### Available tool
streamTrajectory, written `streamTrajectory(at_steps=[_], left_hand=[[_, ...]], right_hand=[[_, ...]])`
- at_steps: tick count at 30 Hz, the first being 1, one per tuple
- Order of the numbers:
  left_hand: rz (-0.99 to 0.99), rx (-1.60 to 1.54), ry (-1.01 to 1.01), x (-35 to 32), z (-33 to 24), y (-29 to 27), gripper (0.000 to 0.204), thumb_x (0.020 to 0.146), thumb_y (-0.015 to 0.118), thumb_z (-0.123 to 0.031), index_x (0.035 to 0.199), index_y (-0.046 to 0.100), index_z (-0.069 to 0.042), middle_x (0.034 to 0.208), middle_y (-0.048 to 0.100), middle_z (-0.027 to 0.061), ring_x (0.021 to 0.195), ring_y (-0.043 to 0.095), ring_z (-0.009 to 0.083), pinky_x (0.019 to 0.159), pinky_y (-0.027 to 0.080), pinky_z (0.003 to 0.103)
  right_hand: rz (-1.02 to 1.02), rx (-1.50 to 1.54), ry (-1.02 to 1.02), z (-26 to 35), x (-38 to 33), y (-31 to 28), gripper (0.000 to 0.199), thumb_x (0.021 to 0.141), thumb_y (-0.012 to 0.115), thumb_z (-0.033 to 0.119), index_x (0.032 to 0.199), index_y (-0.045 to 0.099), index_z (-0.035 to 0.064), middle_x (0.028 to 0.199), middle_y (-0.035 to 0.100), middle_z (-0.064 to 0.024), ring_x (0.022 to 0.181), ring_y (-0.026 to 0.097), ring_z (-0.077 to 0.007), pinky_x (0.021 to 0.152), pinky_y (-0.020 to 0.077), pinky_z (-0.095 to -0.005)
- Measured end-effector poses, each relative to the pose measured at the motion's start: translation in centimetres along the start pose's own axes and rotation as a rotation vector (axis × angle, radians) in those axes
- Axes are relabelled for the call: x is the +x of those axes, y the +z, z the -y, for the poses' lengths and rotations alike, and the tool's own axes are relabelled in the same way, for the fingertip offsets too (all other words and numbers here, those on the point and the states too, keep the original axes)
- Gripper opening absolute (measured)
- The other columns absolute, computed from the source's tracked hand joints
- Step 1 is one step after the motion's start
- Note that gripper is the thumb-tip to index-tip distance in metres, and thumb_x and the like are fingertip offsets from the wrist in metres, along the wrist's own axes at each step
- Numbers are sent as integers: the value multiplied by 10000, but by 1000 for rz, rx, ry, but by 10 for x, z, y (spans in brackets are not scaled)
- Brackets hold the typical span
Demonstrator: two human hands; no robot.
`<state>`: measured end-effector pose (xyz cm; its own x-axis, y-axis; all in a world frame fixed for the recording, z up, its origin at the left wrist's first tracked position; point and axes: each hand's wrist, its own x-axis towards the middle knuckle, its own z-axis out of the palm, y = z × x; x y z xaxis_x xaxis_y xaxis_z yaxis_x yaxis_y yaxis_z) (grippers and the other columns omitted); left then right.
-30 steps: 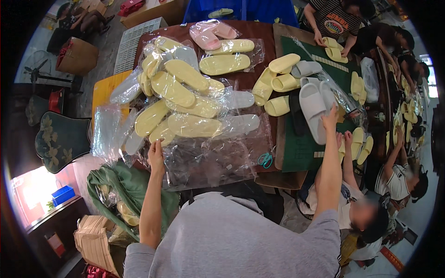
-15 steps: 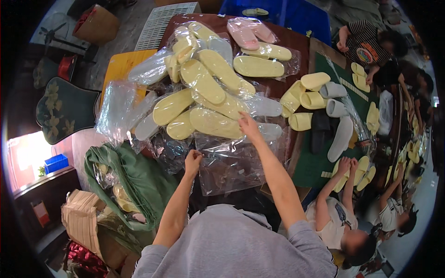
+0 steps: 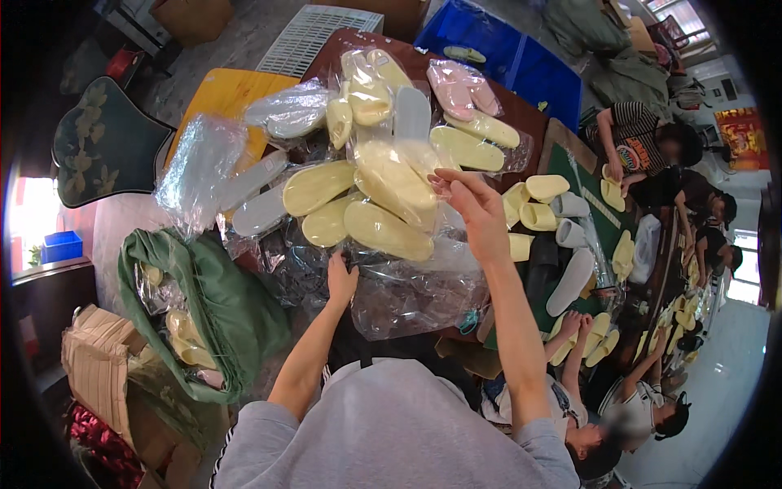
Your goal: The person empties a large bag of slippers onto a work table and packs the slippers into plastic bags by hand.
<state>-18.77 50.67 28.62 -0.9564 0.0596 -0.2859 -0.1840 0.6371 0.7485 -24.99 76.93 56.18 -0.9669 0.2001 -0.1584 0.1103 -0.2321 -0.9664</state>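
Note:
My right hand (image 3: 479,213) is raised over the pile, fingers closed on the clear wrapping of bagged yellow slippers (image 3: 395,183). Those slippers are tilted and partly blurred. More yellow slippers in clear bags (image 3: 387,231) lie just below them. My left hand (image 3: 343,281) is by the near table edge, thumb and finger apart, holding nothing I can see. Beside it a large clear plastic bag (image 3: 399,306) hangs over the edge. Grey bagged slippers (image 3: 259,213) lie to the left, and a pink bagged pair (image 3: 460,88) at the far side.
A stack of clear bags (image 3: 199,167) sits left, by a yellow board (image 3: 236,102). At lower left stand a green sack (image 3: 252,326) of slippers and a torn carton (image 3: 96,350). Loose slippers cover a green mat (image 3: 588,175) at right, where several people work. A blue bin (image 3: 550,69) stands beyond.
My right hand has risen and moved farther away, lifting bagged yellow slippers from the pile. My left hand has shifted slightly and loosened. The whole view has turned a little.

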Motion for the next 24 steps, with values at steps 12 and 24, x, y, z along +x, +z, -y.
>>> streamTrajectory(at_steps=[12, 24], left_hand=[[1157, -1276, -126, -5, -118, -33, 602, 917, 504, -268, 1423, 272, -39, 1435, 352, 96, 1308, 349, 195, 1097, 273, 338], [1232, -1125, -102, -34, -185, -56, 823, 897, 508, -96, 1464, -72, -235, 1419, 326, 224, 1280, 388, 319, 1019, 392, 395]], right_hand=[[49, 622, -164, 138, -122, 12, 663, 812, 495, -41, 1423, 255, 52, 1502, 201, -49, 1398, 152, -281, 1005, 247, -700], [-474, 229, -95, 34, -167, -133, 579, 941, 466, 120, 1446, 187, 69, 1430, 333, -127, 1290, 386, -272, 1041, 378, -418]])
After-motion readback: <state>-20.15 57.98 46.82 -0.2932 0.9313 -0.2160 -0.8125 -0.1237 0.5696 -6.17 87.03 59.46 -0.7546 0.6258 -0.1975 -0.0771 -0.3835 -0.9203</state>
